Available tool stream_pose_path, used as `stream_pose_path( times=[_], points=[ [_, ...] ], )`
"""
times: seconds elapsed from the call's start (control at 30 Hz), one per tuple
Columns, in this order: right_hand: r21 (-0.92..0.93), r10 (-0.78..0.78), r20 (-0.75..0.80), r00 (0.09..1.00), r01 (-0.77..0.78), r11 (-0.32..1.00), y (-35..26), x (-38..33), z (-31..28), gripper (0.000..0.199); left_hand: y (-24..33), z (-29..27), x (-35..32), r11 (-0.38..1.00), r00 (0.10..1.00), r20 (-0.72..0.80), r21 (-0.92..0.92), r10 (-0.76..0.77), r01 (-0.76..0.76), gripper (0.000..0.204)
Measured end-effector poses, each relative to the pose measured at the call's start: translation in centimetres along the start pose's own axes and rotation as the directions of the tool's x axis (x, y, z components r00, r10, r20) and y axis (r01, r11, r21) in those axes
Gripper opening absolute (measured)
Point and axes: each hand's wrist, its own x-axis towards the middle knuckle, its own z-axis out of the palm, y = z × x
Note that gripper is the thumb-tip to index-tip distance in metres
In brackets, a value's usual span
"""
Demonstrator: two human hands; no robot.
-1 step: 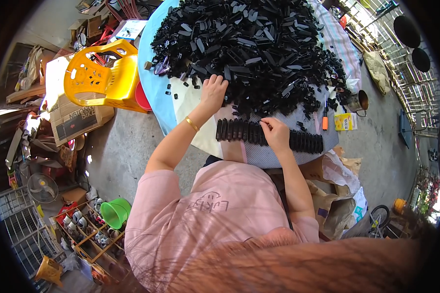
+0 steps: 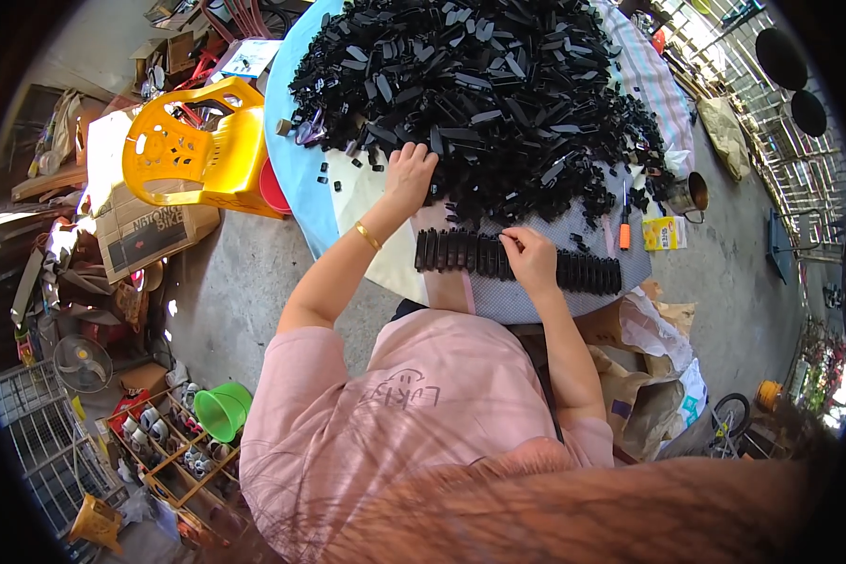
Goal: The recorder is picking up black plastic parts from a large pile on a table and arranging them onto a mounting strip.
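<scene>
Touching the near edge of a heap of black pieces [image 2: 470,94]: one left hand [image 2: 411,177], fingers bent (whether closed on a piece, cannot tell). Right hand [image 2: 534,259]: fingertips at a row of black parts [image 2: 451,251] running to either side of it; grip likewise impossible to tell. Right of that hand, on the desk [image 2: 393,271]: one orange-handled screwdriver [image 2: 625,236].

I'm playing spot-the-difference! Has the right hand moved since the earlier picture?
No, not that I can see: against the orange-handled screwdriver, the right hand is in the same place, fingertips at the row of black plastic pieces.
</scene>
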Motion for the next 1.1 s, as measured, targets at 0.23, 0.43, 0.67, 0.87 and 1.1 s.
stream_pose_path(
  times=[0.23,0.43,0.67,0.87,1.1],
  points=[
    [0.049,0.062,-0.040,0.997,-0.060,0.997,-0.8,-0.5,-1.0,0.008,-2.1,0.0,0.0,0.951,0.991,-0.134,-0.306,-0.008,-0.034,0.023],
    [0.113,0.079,-0.065,0.995,-0.071,0.991,-2.0,0.3,-0.8,0.008,-0.1,-0.2,-0.4,0.454,0.930,0.103,-0.851,-0.352,0.266,0.031],
    [0.198,0.078,-0.051,0.996,-0.066,0.978,-3.4,1.8,-0.4,0.008,3.2,1.2,-1.6,-0.116,0.861,0.426,-0.904,-0.278,0.410,0.015],
    [0.217,0.069,-0.026,0.997,-0.062,0.974,-2.8,1.5,0.1,0.009,5.4,-1.2,-1.6,0.824,0.960,-0.207,-0.565,-0.189,0.040,0.027],
    [0.246,0.136,-0.082,0.987,-0.112,0.963,-2.6,1.7,-0.3,0.009,4.5,0.5,-1.7,0.197,0.888,0.224,-0.926,-0.401,0.322,0.017]
  ],
)
